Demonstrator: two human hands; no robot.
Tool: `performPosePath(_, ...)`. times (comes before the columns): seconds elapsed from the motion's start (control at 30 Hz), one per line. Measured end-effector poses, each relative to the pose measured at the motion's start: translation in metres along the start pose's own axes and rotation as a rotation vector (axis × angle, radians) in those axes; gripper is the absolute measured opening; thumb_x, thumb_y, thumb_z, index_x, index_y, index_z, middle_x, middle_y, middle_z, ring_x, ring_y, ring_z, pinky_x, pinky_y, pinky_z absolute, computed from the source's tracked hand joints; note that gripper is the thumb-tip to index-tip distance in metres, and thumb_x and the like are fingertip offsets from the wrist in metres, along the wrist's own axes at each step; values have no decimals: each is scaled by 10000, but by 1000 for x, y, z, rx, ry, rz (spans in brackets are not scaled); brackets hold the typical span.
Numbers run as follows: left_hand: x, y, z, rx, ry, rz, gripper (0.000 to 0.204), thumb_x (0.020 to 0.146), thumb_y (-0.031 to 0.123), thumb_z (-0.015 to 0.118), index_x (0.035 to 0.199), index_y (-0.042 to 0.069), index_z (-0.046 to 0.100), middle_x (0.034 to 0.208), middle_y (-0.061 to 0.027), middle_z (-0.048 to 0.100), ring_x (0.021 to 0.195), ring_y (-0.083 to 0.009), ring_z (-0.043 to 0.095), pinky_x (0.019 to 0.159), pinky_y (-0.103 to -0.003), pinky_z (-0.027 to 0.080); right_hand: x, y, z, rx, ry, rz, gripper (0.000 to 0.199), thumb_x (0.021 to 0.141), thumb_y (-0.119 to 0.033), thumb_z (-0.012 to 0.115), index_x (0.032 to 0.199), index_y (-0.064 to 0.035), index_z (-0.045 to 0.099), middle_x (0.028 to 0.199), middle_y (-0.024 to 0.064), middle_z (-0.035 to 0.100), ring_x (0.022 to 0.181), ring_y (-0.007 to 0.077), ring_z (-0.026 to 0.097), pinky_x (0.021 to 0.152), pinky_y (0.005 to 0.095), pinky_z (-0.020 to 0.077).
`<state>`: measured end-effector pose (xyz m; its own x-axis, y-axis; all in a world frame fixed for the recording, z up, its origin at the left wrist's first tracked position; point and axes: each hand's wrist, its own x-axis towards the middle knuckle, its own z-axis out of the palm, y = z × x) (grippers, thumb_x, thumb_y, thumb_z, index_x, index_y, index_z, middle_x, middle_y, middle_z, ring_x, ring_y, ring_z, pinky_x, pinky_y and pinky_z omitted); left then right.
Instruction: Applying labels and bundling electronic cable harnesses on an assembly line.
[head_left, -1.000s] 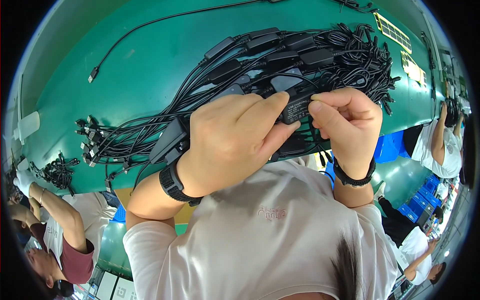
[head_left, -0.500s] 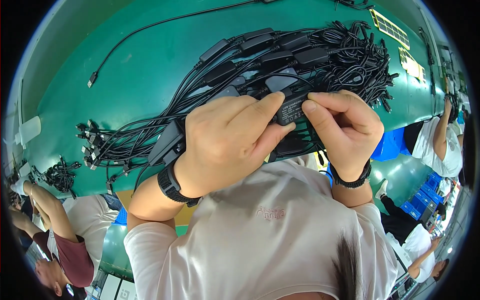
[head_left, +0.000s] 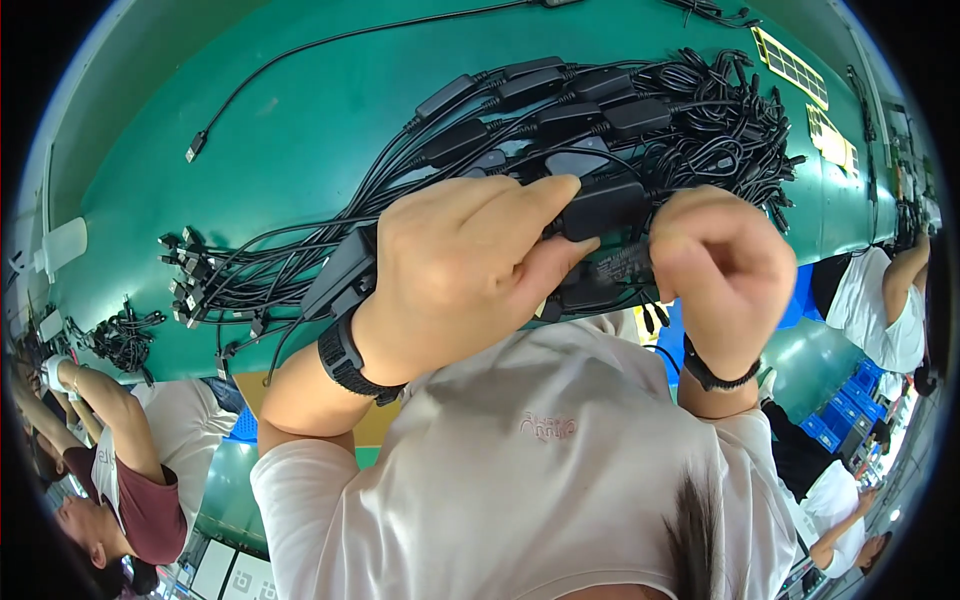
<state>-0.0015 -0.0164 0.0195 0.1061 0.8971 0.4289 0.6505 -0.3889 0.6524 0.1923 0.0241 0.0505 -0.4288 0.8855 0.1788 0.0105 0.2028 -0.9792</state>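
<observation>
Pink lettering (head_left: pixel 548 427) on the shirt (head_left: pixel 540 500); blurred, unreadable print on a black piece (head_left: pixel 622 263); a grey symbol (head_left: pixel 241 580) on a box (head_left: pixel 256 566).

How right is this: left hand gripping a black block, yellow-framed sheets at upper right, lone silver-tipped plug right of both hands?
One error: the lone silver-tipped plug lies left of the left hand, as the head view shows. The black block in that hand and yellow-framed sheets are right.

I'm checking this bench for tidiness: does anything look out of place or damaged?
One black cable looks out of place, arcing alone across the green table, apart from the gathered bundle. I see no obvious damage.
</observation>
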Motion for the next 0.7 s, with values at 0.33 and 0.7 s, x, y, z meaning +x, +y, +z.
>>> performPosePath(0.33, -2, 2, 2, 13, -9, 26, 394, 575, 154, 827, 914, 16, 677, 681, -72, 638, 545, -202, 583, 501, -269, 449, 4, 3, 4, 173, 146, 381, 119, 771, 34, 711, 870, 39, 645, 778, 64, 667, 676, 68, 606, 603, 172, 489)
performPosePath(0.7, 0, -3, 9, -35, 91, 87, 352, 565, 135, 781, 871, 39, 636, 568, -34, 498, 474, -206, 497, 425, -307, 387, 7, 9, 6, 204, 120, 329, 117, 772, 39, 708, 874, 40, 651, 796, 74, 675, 702, 78, 624, 635, 181, 509)
